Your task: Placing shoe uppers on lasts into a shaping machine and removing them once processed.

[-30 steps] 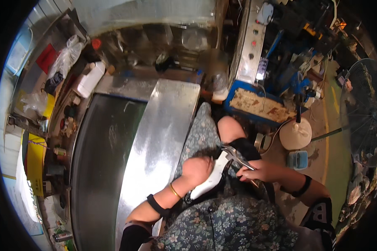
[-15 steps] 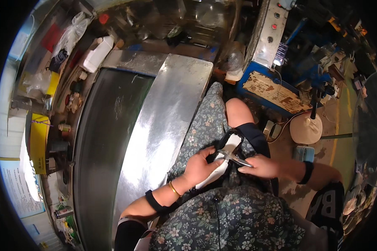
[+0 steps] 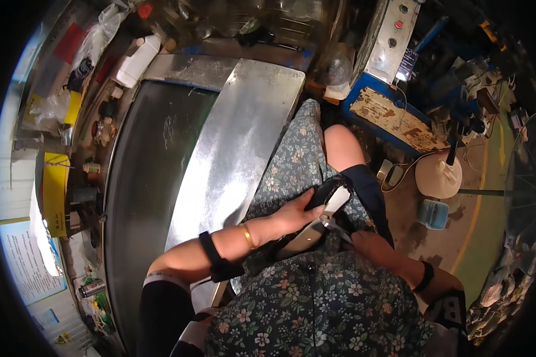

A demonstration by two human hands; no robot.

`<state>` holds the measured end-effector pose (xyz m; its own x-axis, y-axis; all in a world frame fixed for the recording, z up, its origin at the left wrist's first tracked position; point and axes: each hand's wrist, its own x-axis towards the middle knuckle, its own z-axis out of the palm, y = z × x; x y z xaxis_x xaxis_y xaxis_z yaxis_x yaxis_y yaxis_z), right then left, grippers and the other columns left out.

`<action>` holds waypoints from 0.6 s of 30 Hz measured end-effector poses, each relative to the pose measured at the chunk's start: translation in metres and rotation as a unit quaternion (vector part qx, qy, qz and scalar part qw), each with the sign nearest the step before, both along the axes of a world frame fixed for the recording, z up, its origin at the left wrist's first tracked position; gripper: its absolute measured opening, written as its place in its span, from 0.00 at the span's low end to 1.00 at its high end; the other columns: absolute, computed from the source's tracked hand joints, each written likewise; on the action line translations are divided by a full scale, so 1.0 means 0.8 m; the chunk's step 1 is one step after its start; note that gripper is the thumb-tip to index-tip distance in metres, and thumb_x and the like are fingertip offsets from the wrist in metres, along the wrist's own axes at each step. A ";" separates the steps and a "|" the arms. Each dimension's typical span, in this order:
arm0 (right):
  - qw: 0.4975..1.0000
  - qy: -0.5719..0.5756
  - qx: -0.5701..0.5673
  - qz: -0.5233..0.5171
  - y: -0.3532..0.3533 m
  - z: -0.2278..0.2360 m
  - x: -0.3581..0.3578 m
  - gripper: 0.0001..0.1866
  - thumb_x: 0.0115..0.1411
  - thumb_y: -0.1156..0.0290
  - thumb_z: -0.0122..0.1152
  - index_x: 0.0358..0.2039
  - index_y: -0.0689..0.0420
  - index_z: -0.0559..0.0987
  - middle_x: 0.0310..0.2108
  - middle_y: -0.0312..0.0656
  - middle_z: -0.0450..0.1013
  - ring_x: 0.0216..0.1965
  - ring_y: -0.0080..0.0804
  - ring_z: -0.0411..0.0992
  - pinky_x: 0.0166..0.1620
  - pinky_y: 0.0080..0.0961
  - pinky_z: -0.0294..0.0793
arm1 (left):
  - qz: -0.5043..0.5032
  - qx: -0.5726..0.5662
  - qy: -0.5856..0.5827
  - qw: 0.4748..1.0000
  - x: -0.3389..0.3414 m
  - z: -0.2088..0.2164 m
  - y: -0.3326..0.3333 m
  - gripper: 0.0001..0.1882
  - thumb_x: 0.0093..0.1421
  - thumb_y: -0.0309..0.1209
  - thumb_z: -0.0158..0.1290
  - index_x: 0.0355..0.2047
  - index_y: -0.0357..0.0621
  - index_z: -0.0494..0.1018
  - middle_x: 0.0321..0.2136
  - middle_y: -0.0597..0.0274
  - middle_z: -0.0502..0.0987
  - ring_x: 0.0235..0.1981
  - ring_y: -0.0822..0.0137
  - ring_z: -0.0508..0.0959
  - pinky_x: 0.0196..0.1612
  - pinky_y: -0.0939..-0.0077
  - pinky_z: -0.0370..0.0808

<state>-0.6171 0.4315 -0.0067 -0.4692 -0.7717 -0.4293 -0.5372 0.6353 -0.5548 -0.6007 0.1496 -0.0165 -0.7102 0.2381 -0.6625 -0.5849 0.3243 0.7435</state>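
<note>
We see a pale wall (image 3: 18,190) at left. Beside the dark surface (image 3: 155,208), we find a metal plate (image 3: 247,113), brightly lit. At right, a yellow line (image 3: 476,218) divides brown floor (image 3: 414,245) from green.

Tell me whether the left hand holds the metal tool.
No, the right hand holds the metal tool, while the left hand touches the white piece.

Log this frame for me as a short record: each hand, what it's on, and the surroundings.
Left hand: gripping a white piece with black edging
Right hand: holding a metal tool, its head at the piece; exact type unclear
Work position: above the lap, over a floral apron
Left side: shiny metal panel, dark flat surface beyond
Right side: light-blue tub on the floor
</note>
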 end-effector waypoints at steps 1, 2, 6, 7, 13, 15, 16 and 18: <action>0.999 0.006 -0.032 0.004 0.004 -0.004 0.002 0.18 0.62 0.57 0.61 0.34 0.61 0.73 0.31 0.53 0.74 0.33 0.55 0.75 0.38 0.46 0.75 | 0.049 0.021 -0.036 0.998 -0.004 -0.003 0.004 0.42 0.66 0.50 0.53 0.70 0.38 0.51 0.62 0.46 0.67 0.63 0.59 0.67 0.63 0.68 0.63; 0.999 0.013 -0.038 0.004 0.007 -0.005 0.002 0.18 0.62 0.57 0.61 0.34 0.61 0.73 0.31 0.52 0.74 0.33 0.55 0.75 0.38 0.47 0.75 | 0.080 0.030 -0.039 0.996 -0.009 -0.007 0.007 0.39 0.64 0.45 0.58 0.68 0.37 0.57 0.59 0.48 0.71 0.60 0.61 0.70 0.60 0.69 0.66; 0.996 -0.087 0.016 -0.004 0.005 0.039 -0.015 0.17 0.61 0.59 0.63 0.32 0.61 0.73 0.30 0.50 0.74 0.31 0.53 0.74 0.36 0.45 0.73 | 0.192 0.072 -0.077 0.976 -0.018 -0.025 0.014 0.23 0.57 0.31 0.65 0.52 0.35 0.75 0.39 0.63 0.80 0.39 0.71 0.75 0.47 0.74 0.71; 0.994 -0.092 0.063 -0.007 0.002 0.060 -0.022 0.17 0.61 0.59 0.63 0.32 0.61 0.73 0.30 0.50 0.74 0.31 0.53 0.74 0.36 0.45 0.73 | 0.144 0.026 -0.033 0.989 -0.017 -0.027 0.013 0.25 0.58 0.35 0.65 0.53 0.35 0.74 0.40 0.59 0.81 0.41 0.68 0.77 0.48 0.72 0.72; 0.958 -0.046 -0.263 -0.108 -0.063 0.126 -0.054 0.16 0.67 0.61 0.55 0.31 0.63 0.74 0.26 0.54 0.73 0.31 0.56 0.73 0.36 0.43 0.72 | -0.024 -0.168 0.103 0.980 -0.003 -0.007 0.005 0.39 0.58 0.53 0.60 0.59 0.35 0.68 0.47 0.39 0.78 0.51 0.48 0.78 0.52 0.63 0.73; 0.985 -0.080 -0.121 -0.099 -0.084 0.110 -0.066 0.16 0.67 0.62 0.54 0.31 0.64 0.74 0.25 0.54 0.72 0.30 0.58 0.72 0.35 0.44 0.72 | -0.035 -0.145 0.110 0.983 0.001 0.000 0.001 0.44 0.59 0.57 0.58 0.62 0.31 0.64 0.49 0.36 0.76 0.53 0.44 0.77 0.53 0.62 0.74; 0.989 -0.129 -0.005 -0.070 -0.088 0.103 -0.071 0.16 0.68 0.62 0.53 0.31 0.64 0.74 0.25 0.55 0.72 0.28 0.60 0.72 0.34 0.45 0.72 | -0.049 -0.145 0.119 0.981 0.003 0.003 0.000 0.47 0.57 0.59 0.59 0.62 0.28 0.63 0.49 0.35 0.76 0.53 0.44 0.77 0.54 0.63 0.74; 0.993 -0.111 -0.014 -0.049 -0.085 0.092 -0.075 0.19 0.69 0.61 0.51 0.30 0.66 0.75 0.25 0.59 0.73 0.30 0.64 0.72 0.34 0.48 0.72 | -0.027 -0.120 0.129 0.984 0.006 0.003 -0.003 0.46 0.57 0.56 0.60 0.62 0.31 0.63 0.50 0.35 0.76 0.54 0.44 0.76 0.55 0.62 0.73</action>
